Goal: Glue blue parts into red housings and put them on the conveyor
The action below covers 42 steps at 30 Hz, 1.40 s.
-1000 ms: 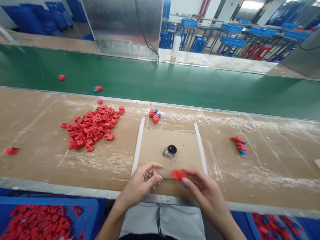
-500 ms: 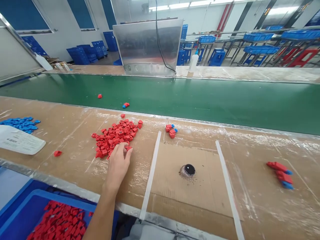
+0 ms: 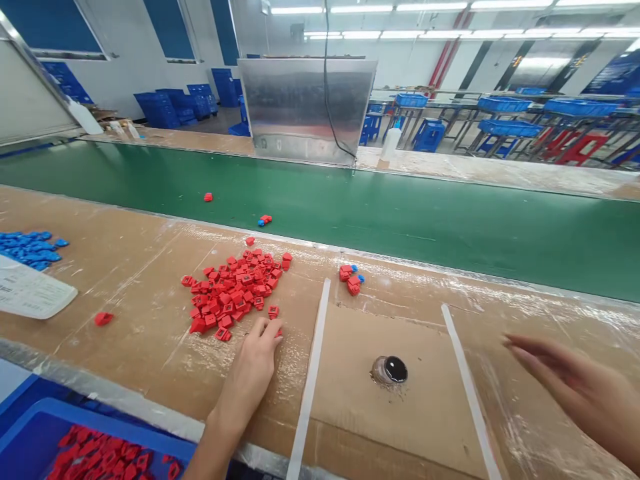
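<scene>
My left hand (image 3: 250, 373) lies flat on the cardboard-covered bench at the near right edge of a pile of small red plastic parts (image 3: 235, 287). Its fingertips touch one loose red part (image 3: 278, 331), and nothing shows inside the hand. My right hand (image 3: 575, 390) hovers low at the right with fingers stretched out and empty, slightly blurred. Between the hands, a black round fixture (image 3: 390, 369) sits in a cardboard mat (image 3: 415, 413) framed by two white strips.
A few red-and-blue assembled pieces (image 3: 351, 277) lie beyond the mat. The green conveyor belt (image 3: 450, 213) carries two stray parts (image 3: 265, 219). Blue parts (image 3: 27, 245), a white bag (image 3: 30, 293) and a lone red part (image 3: 103, 318) lie left. A blue bin of red parts (image 3: 30, 440) stands below.
A second ago both hands were together at the bench front with a red piece. The left hand then reached to the red pile and has drawn back slightly; the right hand has re-entered, empty.
</scene>
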Each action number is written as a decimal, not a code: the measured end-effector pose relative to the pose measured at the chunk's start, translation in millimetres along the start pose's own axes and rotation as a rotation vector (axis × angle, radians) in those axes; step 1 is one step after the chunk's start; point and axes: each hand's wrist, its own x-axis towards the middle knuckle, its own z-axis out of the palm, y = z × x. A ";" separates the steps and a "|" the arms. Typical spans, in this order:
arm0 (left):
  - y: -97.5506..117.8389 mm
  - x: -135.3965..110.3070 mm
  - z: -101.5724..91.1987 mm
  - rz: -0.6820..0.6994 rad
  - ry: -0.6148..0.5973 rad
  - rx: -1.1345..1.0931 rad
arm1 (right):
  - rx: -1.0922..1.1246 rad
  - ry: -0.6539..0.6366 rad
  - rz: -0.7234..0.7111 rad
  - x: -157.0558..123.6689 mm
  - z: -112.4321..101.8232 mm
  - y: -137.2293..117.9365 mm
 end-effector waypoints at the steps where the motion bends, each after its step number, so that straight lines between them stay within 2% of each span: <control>1: 4.1 -2.4 -1.4 -0.003 0.004 -0.049 | -0.007 -0.123 -0.014 25.0 17.6 -9.8; 3: 11.6 -7.7 -3.0 -0.015 0.034 -0.143 | 0.022 -0.369 -0.165 70.3 56.1 -38.7; 5: 17.2 -13.8 -1.2 -0.043 0.079 -0.204 | 0.026 -0.539 -0.338 101.9 89.7 -71.4; 7: 19.9 -20.3 3.7 -0.086 0.106 -0.241 | -0.037 -0.558 -0.450 117.5 110.6 -95.6; 9: 19.1 -26.5 10.0 -0.111 0.106 -0.273 | -0.084 -0.497 -0.494 119.9 116.4 -103.6; 11: 14.7 -30.3 15.9 -0.109 0.104 -0.302 | -0.093 -0.411 -0.472 113.5 108.6 -94.2; 13: 8.0 -29.9 21.0 -0.140 0.132 -0.323 | -0.104 -0.315 -0.396 100.8 90.0 -71.0; 16: -1.3 -23.2 27.3 -0.286 0.150 -0.426 | -0.185 -0.131 -0.210 71.3 49.0 -22.0; 19: -4.7 -17.5 31.5 -0.369 0.097 -0.518 | -0.258 0.080 0.011 31.8 5.8 28.8; 22: -3.8 -16.8 34.8 -0.380 0.069 -0.477 | -0.297 0.190 0.200 -6.1 -23.7 68.8; 25: 1.4 -16.3 39.0 -0.294 0.085 -0.386 | -0.320 0.223 0.332 -30.3 -34.7 91.3; 29: 20.9 -14.0 45.0 -0.122 0.013 -0.423 | -0.325 0.185 0.355 -37.9 -33.1 97.1; 33: 51.3 -15.8 49.1 -0.166 -0.026 -0.580 | -0.281 0.088 0.291 -36.0 -28.3 90.2; 36: 71.3 -19.1 50.1 -0.145 -0.091 -0.684 | -0.251 0.053 0.256 -39.1 -25.1 83.7; 39: 84.2 -24.5 52.2 -0.126 -0.156 -0.786 | -0.231 0.047 0.252 -45.4 -21.9 75.1; 42: 91.7 -32.8 58.0 -0.134 -0.194 -0.873 | -0.155 -0.007 0.267 -50.4 -16.4 54.8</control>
